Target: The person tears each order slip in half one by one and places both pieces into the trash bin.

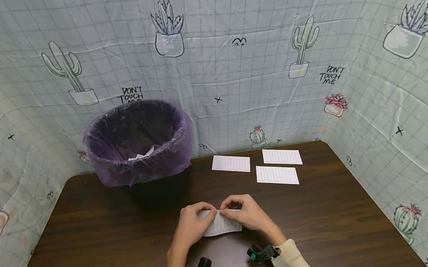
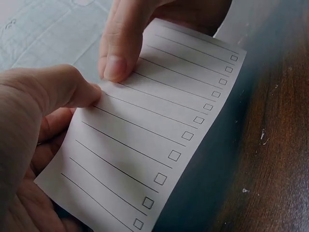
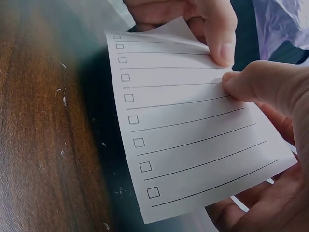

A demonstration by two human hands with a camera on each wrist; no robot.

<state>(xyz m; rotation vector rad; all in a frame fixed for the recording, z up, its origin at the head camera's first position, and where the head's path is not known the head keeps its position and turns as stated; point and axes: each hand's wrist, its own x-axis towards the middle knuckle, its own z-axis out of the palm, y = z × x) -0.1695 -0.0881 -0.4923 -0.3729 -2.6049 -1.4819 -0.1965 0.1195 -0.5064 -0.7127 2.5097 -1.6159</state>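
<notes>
Both hands pinch one white checklist sheet (image 1: pixel 222 225) printed with ruled lines and small checkboxes. My left hand (image 1: pixel 195 223) grips its far long edge, thumb on the printed face and fingers behind. Right beside it, my right hand (image 1: pixel 247 214) pinches the same edge the same way. The two thumb tips nearly meet at the middle of that edge. In the left wrist view the sheet (image 2: pixel 140 130) bends slightly but appears whole. The right wrist view shows its column of checkboxes along the near edge, above the dark wood.
A black bin with a purple liner (image 1: pixel 144 167) stands at the back left, white paper pieces (image 1: pixel 142 155) inside. Three more lined sheets lie at the back right: one left (image 1: pixel 231 163), one right (image 1: pixel 282 156), one nearer (image 1: pixel 277 175). A patterned cloth (image 1: pixel 212 69) surrounds the brown table (image 1: pixel 91 253).
</notes>
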